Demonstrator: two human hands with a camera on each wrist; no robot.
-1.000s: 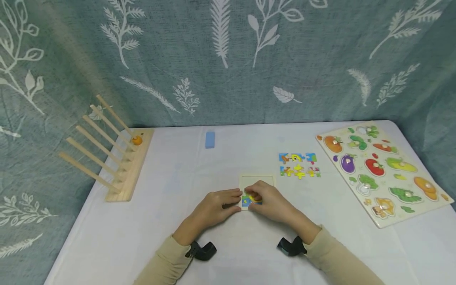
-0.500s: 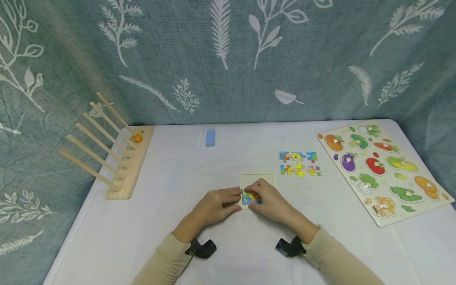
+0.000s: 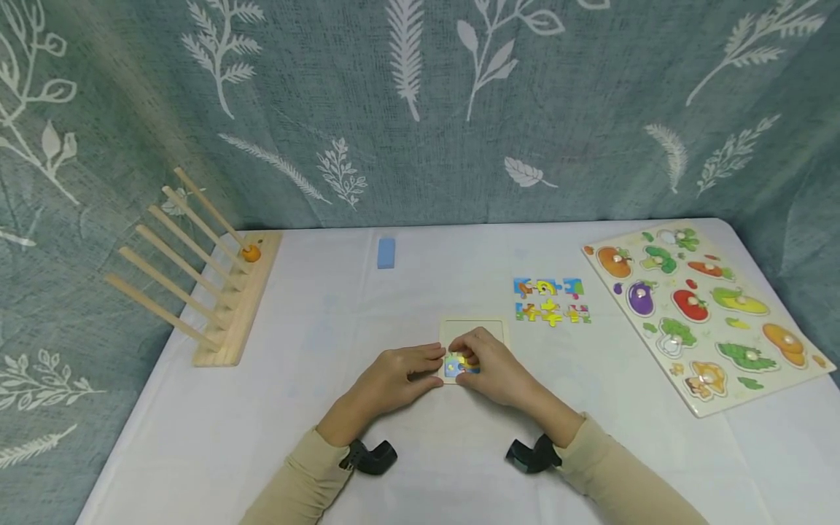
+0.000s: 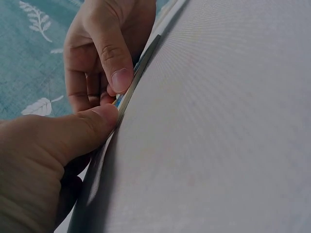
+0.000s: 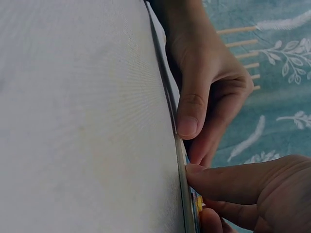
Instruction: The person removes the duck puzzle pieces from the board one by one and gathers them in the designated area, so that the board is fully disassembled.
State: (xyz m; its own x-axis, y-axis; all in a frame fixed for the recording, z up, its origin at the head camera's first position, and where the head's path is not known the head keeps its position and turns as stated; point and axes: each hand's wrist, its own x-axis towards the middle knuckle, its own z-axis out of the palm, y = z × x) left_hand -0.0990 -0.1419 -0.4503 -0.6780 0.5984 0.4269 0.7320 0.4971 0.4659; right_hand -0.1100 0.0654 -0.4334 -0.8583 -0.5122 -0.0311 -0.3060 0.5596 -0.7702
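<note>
Fitting pieces, head view: left hand (image 3: 394, 379) pinches the near-left edge of the small puzzle tray (image 3: 474, 329) at table centre; right hand (image 3: 495, 368) presses curled fingers on the placed pieces (image 3: 453, 366). Only the near-left corner looks filled; six loose pieces (image 3: 550, 300) wait right of the tray. Left wrist: left thumb (image 4: 92, 124) touches the tray edge. Right wrist: right fingertips (image 5: 194, 172) sit against that edge.

Light: even, soft, from above; head view bright
Shadows: faint, under the hands on the bench (image 3: 407, 467)
Glare: none
Focus: head view sharp; wrist views dim, bench cloth close and blurred
Distortion: slight bowing at head-view edges
</note>
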